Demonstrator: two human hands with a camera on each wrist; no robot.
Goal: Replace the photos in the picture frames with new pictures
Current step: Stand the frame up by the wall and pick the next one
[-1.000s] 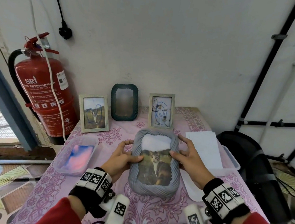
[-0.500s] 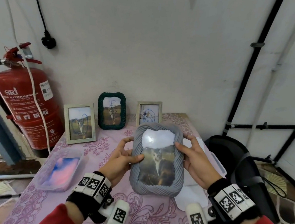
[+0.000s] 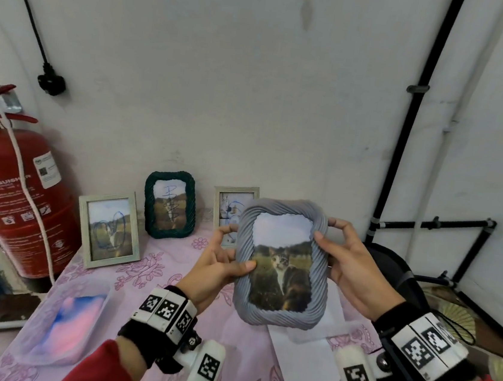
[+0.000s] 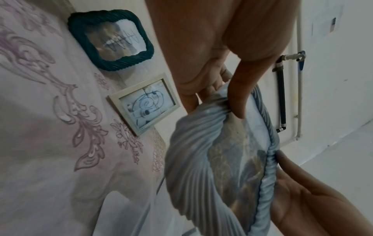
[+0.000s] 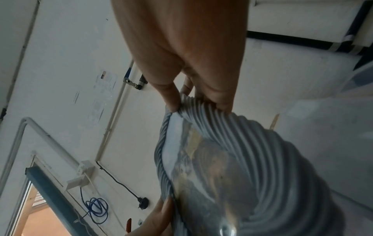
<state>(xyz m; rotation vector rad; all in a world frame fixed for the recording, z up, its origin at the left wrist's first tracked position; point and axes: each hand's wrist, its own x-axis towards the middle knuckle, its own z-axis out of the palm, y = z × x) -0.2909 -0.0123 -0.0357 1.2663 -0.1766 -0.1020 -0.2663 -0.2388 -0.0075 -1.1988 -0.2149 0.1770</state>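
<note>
I hold a grey rope-pattern picture frame [image 3: 323, 267] with a cat photo [image 3: 281, 272] upright above the table. My left hand [image 3: 230, 250] grips its left edge, thumb on the front. My right hand [image 3: 329, 237] pinches its right edge near the top. In the left wrist view the grey frame [image 4: 191, 167] fills the lower right, with my left hand [image 4: 228, 89] on its edge. The right wrist view shows the grey frame [image 5: 272, 151] pinched by my right hand [image 5: 195, 103]. Against the wall stand a dark green frame [image 3: 169, 204], a pale wooden frame [image 3: 109, 229] and another pale frame [image 3: 227, 200], partly hidden.
A pink patterned cloth covers the table [image 3: 153, 273]. A clear plastic tray [image 3: 62, 325] with pink-blue content lies front left. White sheets [image 3: 309, 363] lie under the held frame. A red fire extinguisher [image 3: 8, 194] stands left; a black chair [image 3: 397, 276] is right.
Both hands lifted the grey frame off the table and tilted it upright toward me. The head view also rose, so the back frames sit lower in view.
</note>
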